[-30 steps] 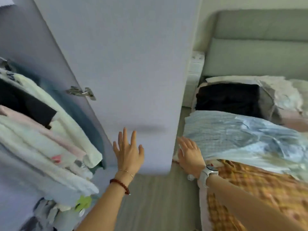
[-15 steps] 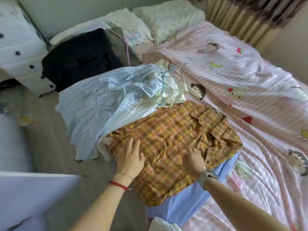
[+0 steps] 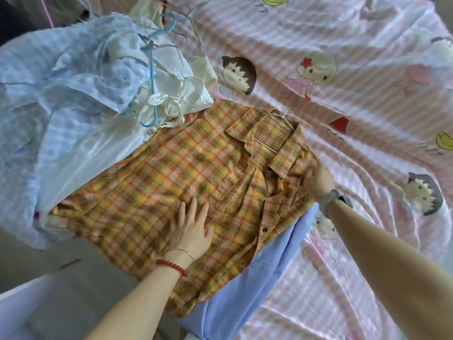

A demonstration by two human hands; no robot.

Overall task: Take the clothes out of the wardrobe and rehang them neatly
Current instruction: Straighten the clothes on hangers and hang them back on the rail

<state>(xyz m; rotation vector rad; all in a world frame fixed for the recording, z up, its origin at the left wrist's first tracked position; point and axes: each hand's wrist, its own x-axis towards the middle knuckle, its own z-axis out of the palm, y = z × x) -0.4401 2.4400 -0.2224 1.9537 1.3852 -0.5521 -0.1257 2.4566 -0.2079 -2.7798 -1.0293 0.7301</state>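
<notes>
A yellow and orange plaid shirt [image 3: 196, 168] lies spread on the bed, still on a thin wire hanger [image 3: 285, 117] that shows at its collar. My left hand [image 3: 191, 229] rests flat on the shirt's lower body with fingers straight. My right hand [image 3: 318, 180] grips the shirt's fabric by the collar and shoulder on the right. A pale blue garment [image 3: 245, 290] lies under the plaid shirt. To the upper left lies a heap of light blue and white clothes [image 3: 85, 82] with a blue hanger [image 3: 153, 77] on it.
The bed's pink striped cartoon-print cover [image 3: 355, 82] fills the right and top. Grey floor [image 3: 61, 266] runs along the lower left. A white panel edge [image 3: 14, 312] shows at the bottom left corner. Loose wire hangers [image 3: 196, 20] lie at the top.
My view swung from the wardrobe door to the bed. Both hands came down on the plaid shirt; the right hand slid up to the collar and took hold of the fabric.
</notes>
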